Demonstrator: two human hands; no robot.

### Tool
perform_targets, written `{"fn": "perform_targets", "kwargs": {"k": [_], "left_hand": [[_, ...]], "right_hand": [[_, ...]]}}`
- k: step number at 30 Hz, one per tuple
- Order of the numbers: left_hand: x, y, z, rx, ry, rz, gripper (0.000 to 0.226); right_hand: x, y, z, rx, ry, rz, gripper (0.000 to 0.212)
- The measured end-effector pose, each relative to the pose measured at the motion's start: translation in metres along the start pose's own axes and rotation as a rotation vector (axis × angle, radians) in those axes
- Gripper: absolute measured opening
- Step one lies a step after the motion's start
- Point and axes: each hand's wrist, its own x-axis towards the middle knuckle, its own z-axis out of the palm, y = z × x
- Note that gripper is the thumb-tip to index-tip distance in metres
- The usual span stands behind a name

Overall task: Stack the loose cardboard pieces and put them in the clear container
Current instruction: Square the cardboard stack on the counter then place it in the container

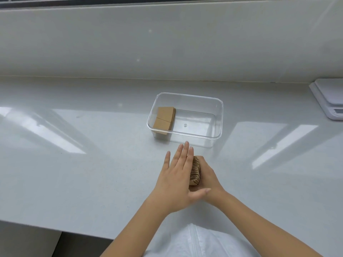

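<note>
A stack of brown cardboard pieces (195, 170) stands on edge on the white counter, just in front of the clear container (219, 125). My right hand (208, 178) wraps around the stack's right side. My left hand (176, 175) lies flat with fingers straight against the stack's left side, thumb under its near end. Inside the container, at its left end, two stacks of cardboard pieces (164, 118) lean against the wall. The rest of the container floor is bare.
A white kitchen scale (330, 98) sits at the right edge of the counter. A white backsplash wall rises behind the container. The counter's front edge runs across the lower left, with my white garment (194, 242) below it.
</note>
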Motion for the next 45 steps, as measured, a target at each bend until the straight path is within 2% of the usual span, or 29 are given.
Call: {"fn": "perform_targets", "kwargs": {"k": [2,5,6,8,9,12,15,18,20,22,29,32,35,39,43,45], "left_hand": [[0.002,0.000,-0.001,-0.063,0.071,-0.004,0.104],[0.004,0.003,0.011,-0.101,0.138,0.013,0.102],[0.004,0.005,0.017,-0.094,0.140,0.013,0.103],[0.007,0.005,0.022,-0.064,0.139,0.010,0.104],[0.009,0.004,0.021,-0.056,0.142,0.011,0.104],[0.010,-0.002,0.012,-0.115,0.138,0.012,0.102],[0.009,-0.009,0.006,-0.500,0.199,-0.083,0.088],[0.014,-0.013,0.017,-1.008,0.211,-0.314,0.066],[0.018,-0.014,0.037,-1.191,0.195,-0.449,0.048],[0.019,-0.014,0.053,-1.266,0.241,-0.530,0.042],[0.035,-0.022,0.062,-1.362,0.352,-0.693,0.028],[0.038,-0.023,0.062,-1.257,0.423,-0.656,0.030],[0.042,-0.025,0.063,-1.187,0.424,-0.651,0.033],[0.043,-0.023,0.063,-1.172,0.421,-0.647,0.036],[0.043,-0.024,0.063,-1.211,0.391,-0.649,0.036],[0.041,-0.022,0.061,-1.257,0.391,-0.607,0.035]], "right_hand": [[0.002,-0.004,-0.001,0.017,-0.038,0.037,0.040],[0.005,-0.007,-0.002,-0.109,-0.062,0.011,0.023],[0.006,-0.007,-0.004,-0.112,-0.089,0.050,0.029],[0.008,-0.006,-0.005,0.002,-0.157,0.119,0.063],[0.008,-0.008,-0.008,-0.008,-0.134,0.144,0.067],[0.011,-0.020,-0.012,-0.076,-0.116,0.053,0.041],[0.022,-0.031,-0.021,-0.433,-0.128,-0.064,0.042],[0.031,-0.037,-0.019,-0.849,-0.221,-0.122,0.046],[0.030,-0.035,-0.009,-0.973,-0.271,-0.068,0.045],[0.029,-0.028,-0.003,-0.995,-0.277,-0.064,0.044],[0.030,-0.015,-0.005,-0.985,-0.293,-0.136,0.054],[0.031,-0.016,-0.006,-0.968,-0.311,-0.132,0.062],[0.032,-0.015,-0.011,-0.957,-0.321,-0.108,0.067],[0.029,-0.012,-0.019,-1.016,-0.315,-0.045,0.055],[0.030,-0.011,-0.021,-1.009,-0.298,-0.116,0.046],[0.029,-0.010,-0.023,-1.047,-0.258,-0.182,0.048]]}}
